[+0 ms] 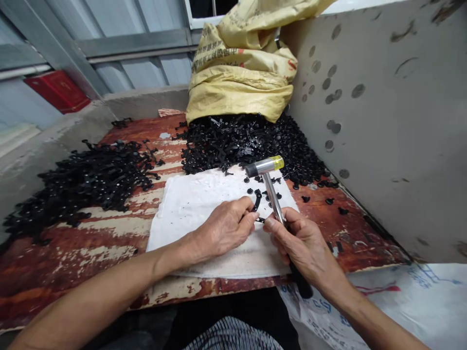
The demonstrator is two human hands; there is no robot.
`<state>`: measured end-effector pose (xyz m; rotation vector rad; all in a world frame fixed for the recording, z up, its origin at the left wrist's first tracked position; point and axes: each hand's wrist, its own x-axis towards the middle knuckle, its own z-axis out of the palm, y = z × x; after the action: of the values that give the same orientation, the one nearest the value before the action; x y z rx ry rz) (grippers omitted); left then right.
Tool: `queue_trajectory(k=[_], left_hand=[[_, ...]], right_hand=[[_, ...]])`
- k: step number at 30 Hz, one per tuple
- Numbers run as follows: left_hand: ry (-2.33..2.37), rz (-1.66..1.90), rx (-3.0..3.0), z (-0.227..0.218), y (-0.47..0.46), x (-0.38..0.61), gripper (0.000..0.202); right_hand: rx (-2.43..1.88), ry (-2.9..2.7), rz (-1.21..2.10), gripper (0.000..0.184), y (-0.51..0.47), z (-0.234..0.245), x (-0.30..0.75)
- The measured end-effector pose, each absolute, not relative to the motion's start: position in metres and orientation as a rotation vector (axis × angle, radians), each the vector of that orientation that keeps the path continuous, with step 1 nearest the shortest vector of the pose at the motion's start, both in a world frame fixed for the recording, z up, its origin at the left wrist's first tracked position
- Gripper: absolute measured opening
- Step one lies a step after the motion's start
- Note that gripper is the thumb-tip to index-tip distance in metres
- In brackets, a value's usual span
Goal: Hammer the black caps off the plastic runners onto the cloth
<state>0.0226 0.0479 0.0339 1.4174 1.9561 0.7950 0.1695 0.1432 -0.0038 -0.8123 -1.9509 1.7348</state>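
My left hand is closed on a small curved black part that sticks up past its fingertips. Between the two hands a short dark piece shows, and its shape is mostly hidden by the fingers. In my right hand is a mallet with a metal shaft, held upright; its head has a yellow face and a black face. The right thumb and forefinger also meet the dark piece. Under both hands lies a white cloth, with several small black round parts near its far edge.
A large heap of black parts spills from a yellow woven sack at the back. Another heap of black parts is on the left of the worn red board. A pale panel stands along the right side.
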Motion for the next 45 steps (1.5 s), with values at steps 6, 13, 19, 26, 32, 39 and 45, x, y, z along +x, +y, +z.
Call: queue_trajectory(k=[6,13,19,26,32,39,45], left_hand=[[1.862,0.814,1.191,0.029,0.067,-0.012,0.024],[1.798,0.669,1.173,0.021,0.083,-0.036,0.023],[1.797,0.685,1.134,0.025,0.084,-0.034,0.024],[1.823,0.647,1.153,0.026,0.085,-0.032,0.028],[1.829,0.617,1.167,0.025,0.086,-0.032,0.027],[1.828,0.594,1.164,0.027,0.087,-0.032,0.029],[1.819,0.596,1.191,0.025,0.086,-0.033,0.028]], right_hand=[[-0.989,-1.933,1.676,0.036,0.17,-0.01,0.196],[-1.151,-1.595,1.933,0.047,0.184,-0.016,0.2],[-1.187,-1.45,2.0,0.049,0.186,-0.017,0.196],[-1.194,-1.444,2.026,0.047,0.188,-0.018,0.197],[-1.195,-1.407,2.046,0.048,0.188,-0.018,0.197],[-1.208,-1.399,2.042,0.049,0.189,-0.017,0.197],[-1.202,-1.399,2.072,0.049,0.19,-0.02,0.198]])
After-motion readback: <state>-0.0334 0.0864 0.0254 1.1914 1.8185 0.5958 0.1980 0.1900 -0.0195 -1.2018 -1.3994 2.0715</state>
